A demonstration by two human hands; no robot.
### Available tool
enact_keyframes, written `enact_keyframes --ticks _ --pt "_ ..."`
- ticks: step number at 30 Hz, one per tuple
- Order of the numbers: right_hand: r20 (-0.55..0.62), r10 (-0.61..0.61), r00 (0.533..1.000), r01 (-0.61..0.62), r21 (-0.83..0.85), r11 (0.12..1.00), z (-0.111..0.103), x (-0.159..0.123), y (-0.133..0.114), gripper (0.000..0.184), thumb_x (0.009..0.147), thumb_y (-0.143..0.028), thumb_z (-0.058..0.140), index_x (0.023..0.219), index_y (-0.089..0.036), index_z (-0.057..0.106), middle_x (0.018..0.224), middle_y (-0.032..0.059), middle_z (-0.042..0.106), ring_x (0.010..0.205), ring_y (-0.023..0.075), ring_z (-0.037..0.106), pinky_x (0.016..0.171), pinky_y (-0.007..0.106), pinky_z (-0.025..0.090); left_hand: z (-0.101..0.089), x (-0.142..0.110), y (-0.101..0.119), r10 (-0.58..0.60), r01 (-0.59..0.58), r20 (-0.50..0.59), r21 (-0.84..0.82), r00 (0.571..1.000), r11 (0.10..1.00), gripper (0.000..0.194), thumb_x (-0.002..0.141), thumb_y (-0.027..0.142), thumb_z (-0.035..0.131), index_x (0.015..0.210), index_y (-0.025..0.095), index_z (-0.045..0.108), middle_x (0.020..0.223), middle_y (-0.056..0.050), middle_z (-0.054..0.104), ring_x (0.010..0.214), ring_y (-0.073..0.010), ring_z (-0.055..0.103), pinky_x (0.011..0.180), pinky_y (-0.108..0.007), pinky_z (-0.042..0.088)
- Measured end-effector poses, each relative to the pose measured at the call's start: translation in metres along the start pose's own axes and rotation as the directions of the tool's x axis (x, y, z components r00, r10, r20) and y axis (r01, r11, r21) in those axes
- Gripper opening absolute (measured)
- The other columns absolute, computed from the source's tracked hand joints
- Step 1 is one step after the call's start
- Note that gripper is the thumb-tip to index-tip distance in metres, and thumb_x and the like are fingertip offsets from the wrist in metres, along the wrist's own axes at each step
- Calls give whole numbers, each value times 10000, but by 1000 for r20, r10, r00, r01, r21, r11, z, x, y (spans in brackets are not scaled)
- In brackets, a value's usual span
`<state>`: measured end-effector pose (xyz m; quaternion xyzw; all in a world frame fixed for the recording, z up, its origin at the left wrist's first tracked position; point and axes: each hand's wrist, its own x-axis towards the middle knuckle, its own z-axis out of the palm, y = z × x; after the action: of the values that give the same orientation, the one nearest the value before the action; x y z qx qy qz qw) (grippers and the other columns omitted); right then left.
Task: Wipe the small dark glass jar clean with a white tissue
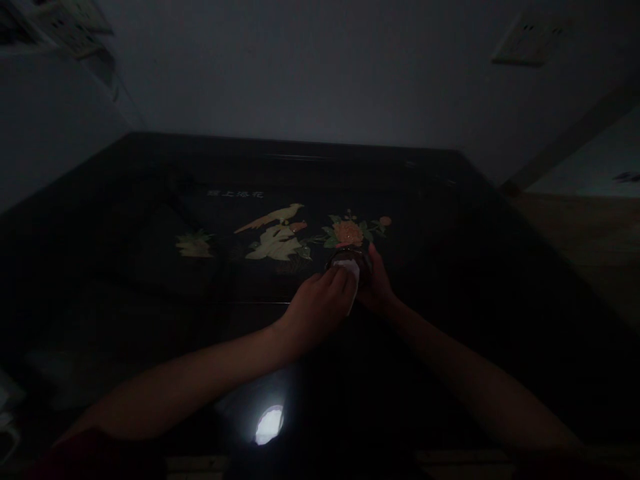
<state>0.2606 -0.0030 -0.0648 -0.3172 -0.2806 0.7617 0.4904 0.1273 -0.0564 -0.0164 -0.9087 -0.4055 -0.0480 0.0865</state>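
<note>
In dim light, my left hand (323, 300) is closed on a white tissue or small cloth (350, 268). It presses the cloth into the top of a dark, round, bowl-like object (366, 267). My right hand (381, 283) grips that object from its right side, with the thumb near the rim. The exact kind of the object is too dark to make out. Both hands are over a glossy black tabletop (200, 333), close to a decorated panel with an orange flower (349, 232) and a pale bird (275, 217).
A grey wall (300, 73) stands behind the table's far edge. Power sockets (530, 40) are on the wall at the right, with more sockets (67, 30) at the upper left. A bright lamp reflection (270, 425) shows on the near tabletop. White items (6, 420) stand at the left edge.
</note>
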Motion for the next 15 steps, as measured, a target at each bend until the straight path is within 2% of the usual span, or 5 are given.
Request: enact_keyframes --ticks 4,10,15 --pt "35 -8 999 9 -47 999 0 -3 -1 419 832 -579 458 893 -223 672 746 25 711 794 218 669 796 348 519 -2 1 -1 50 -47 27 -102 998 994 338 915 88 434 1249 62 483 1089 -133 661 933 -217 672 746 -319 565" --pt "62 -40 997 45 -94 995 0 -4 -2 433 814 -595 483 887 -218 683 743 26 706 733 207 657 776 344 513 -3 -1 -2 40 -22 56 -298 998 954 351 933 112 419 1283 94 420 1193 -134 646 1034 -202 663 801 -297 566" --pt "48 -29 998 32 -69 997 0 -3 -3 414 811 -587 489 873 -226 682 736 18 710 782 220 673 805 358 519 -1 -1 1 27 -11 37 -370 999 929 422 930 90 376 1351 87 340 1306 -176 581 1182 -209 597 903 -317 547"
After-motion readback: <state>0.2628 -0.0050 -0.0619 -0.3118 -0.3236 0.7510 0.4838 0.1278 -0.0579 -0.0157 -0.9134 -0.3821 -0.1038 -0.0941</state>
